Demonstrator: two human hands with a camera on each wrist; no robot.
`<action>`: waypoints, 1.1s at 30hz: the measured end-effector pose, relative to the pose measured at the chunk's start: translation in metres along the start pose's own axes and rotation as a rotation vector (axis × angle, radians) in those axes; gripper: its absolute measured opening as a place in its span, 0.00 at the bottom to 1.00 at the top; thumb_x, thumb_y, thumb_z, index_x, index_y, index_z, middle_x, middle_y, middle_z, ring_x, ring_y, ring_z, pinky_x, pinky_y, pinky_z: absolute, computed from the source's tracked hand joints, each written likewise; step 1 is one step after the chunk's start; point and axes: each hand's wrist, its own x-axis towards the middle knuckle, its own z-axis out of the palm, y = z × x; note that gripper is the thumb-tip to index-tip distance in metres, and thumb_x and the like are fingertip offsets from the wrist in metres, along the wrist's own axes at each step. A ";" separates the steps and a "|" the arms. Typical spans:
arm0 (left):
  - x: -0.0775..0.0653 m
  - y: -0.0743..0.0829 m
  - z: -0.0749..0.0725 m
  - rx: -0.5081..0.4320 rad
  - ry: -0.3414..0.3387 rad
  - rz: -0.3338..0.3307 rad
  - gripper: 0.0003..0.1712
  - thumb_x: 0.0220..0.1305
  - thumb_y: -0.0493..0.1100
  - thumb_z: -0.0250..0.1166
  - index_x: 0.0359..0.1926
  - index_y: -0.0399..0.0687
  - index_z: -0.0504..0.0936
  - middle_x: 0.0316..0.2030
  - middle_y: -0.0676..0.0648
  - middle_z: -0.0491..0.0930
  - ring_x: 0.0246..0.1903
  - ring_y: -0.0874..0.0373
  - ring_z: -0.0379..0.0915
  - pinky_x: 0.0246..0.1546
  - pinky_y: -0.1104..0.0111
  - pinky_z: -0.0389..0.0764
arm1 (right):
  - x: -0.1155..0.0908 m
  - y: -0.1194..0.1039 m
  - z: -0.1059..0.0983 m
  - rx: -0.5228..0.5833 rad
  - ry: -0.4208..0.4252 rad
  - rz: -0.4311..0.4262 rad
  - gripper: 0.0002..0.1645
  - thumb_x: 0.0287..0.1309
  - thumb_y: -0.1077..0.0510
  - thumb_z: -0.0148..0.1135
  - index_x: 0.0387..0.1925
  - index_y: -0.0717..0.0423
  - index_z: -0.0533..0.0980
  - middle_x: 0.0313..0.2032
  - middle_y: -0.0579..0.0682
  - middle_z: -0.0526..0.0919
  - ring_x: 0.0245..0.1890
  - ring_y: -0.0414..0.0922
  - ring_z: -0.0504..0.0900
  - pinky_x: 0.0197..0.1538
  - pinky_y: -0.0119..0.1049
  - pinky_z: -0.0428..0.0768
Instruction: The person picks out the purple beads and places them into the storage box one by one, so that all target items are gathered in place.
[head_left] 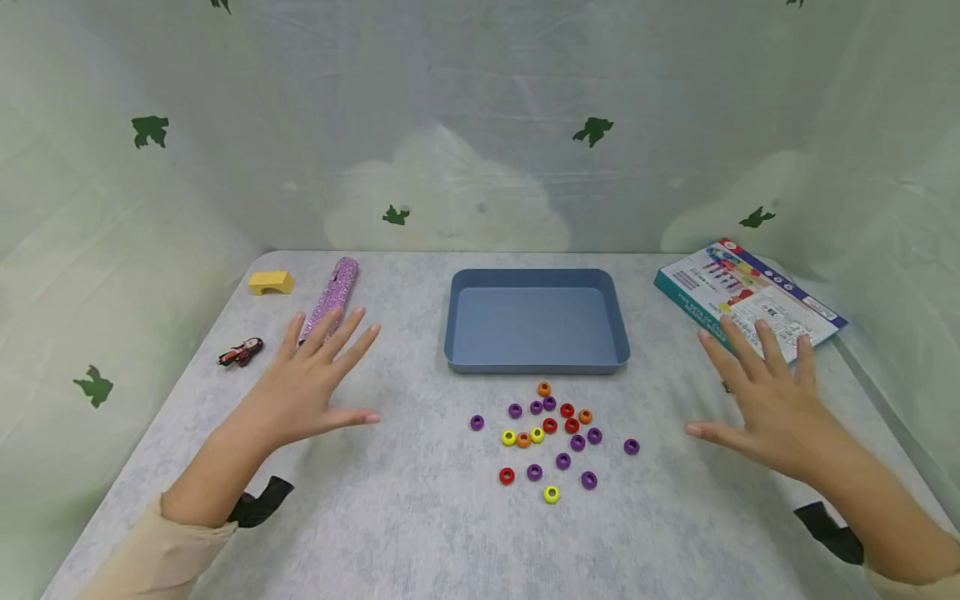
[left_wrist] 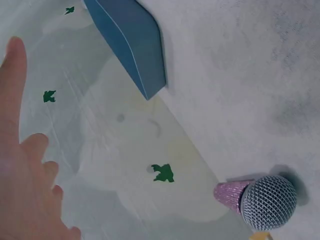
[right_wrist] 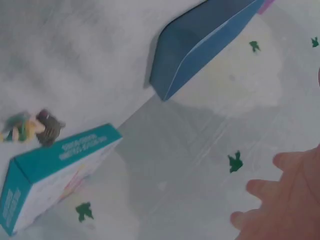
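My left hand (head_left: 311,392) hovers over the left part of the table, fingers spread and holding nothing. Beyond its fingertips lies a microphone with a glittery pink-purple handle (head_left: 335,287); its mesh head (left_wrist: 269,202) shows in the left wrist view but hides behind the hand in the head view. On the right, my other hand (head_left: 776,412) is also spread in the air with nothing in it, nearest a flat teal-and-white box (head_left: 742,292). Between the hands, several purple, red, orange and yellow beads (head_left: 563,461) lie scattered before a shallow blue-grey tray (head_left: 536,325).
At the far left are a yellow arch block (head_left: 271,282) and a small dark-and-orange toy figure (head_left: 241,352). Another small figure (right_wrist: 32,127) sits beside the box, mostly covered by my right hand in the head view. Pale sheeting (head_left: 480,100) with green patches walls the table.
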 end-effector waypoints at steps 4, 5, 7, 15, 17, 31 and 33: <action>0.010 0.004 0.002 -0.043 0.060 0.047 0.57 0.36 0.77 0.45 0.63 0.51 0.41 0.62 0.45 0.35 0.60 0.49 0.29 0.55 0.51 0.35 | 0.000 -0.008 0.006 0.139 0.073 -0.097 0.60 0.35 0.34 0.57 0.62 0.51 0.38 0.62 0.53 0.34 0.59 0.55 0.30 0.53 0.56 0.26; 0.014 0.005 0.003 -0.061 0.075 0.058 0.57 0.36 0.76 0.46 0.63 0.50 0.41 0.62 0.44 0.35 0.59 0.49 0.29 0.56 0.51 0.37 | 0.000 -0.011 0.008 0.185 0.086 -0.120 0.59 0.35 0.36 0.59 0.62 0.53 0.39 0.62 0.53 0.36 0.59 0.55 0.33 0.55 0.56 0.29; 0.022 0.007 0.008 -0.103 0.108 0.078 0.58 0.37 0.75 0.48 0.63 0.48 0.40 0.62 0.43 0.36 0.59 0.48 0.31 0.56 0.53 0.39 | 0.000 -0.017 0.015 0.277 0.085 -0.131 0.58 0.35 0.38 0.61 0.62 0.53 0.41 0.62 0.52 0.39 0.59 0.53 0.37 0.57 0.54 0.37; 0.054 0.011 0.046 -0.406 0.135 -0.012 0.58 0.40 0.69 0.54 0.63 0.46 0.37 0.62 0.48 0.34 0.60 0.54 0.33 0.58 0.62 0.44 | -0.003 -0.041 0.059 0.618 -0.066 -0.038 0.51 0.41 0.44 0.60 0.62 0.44 0.43 0.60 0.50 0.46 0.58 0.50 0.48 0.51 0.54 0.58; 0.060 0.013 0.058 -0.486 0.102 -0.055 0.57 0.41 0.69 0.54 0.63 0.48 0.35 0.62 0.51 0.33 0.60 0.56 0.32 0.58 0.62 0.45 | -0.003 -0.044 0.070 0.677 -0.080 -0.038 0.48 0.42 0.45 0.60 0.61 0.45 0.46 0.59 0.51 0.51 0.57 0.49 0.52 0.51 0.50 0.61; 0.086 0.028 0.106 -0.858 -0.103 -0.256 0.50 0.42 0.67 0.54 0.61 0.65 0.35 0.62 0.51 0.40 0.59 0.55 0.37 0.57 0.60 0.45 | -0.003 -0.040 0.111 0.818 -0.142 -0.023 0.16 0.47 0.55 0.57 0.42 0.44 0.72 0.41 0.35 0.71 0.41 0.34 0.70 0.41 0.29 0.72; 0.087 0.028 0.107 -0.885 -0.123 -0.276 0.50 0.42 0.67 0.54 0.61 0.65 0.36 0.62 0.50 0.41 0.59 0.56 0.37 0.57 0.60 0.45 | -0.002 -0.039 0.112 0.807 -0.138 -0.020 0.14 0.47 0.56 0.58 0.39 0.43 0.73 0.39 0.34 0.72 0.39 0.34 0.70 0.40 0.28 0.73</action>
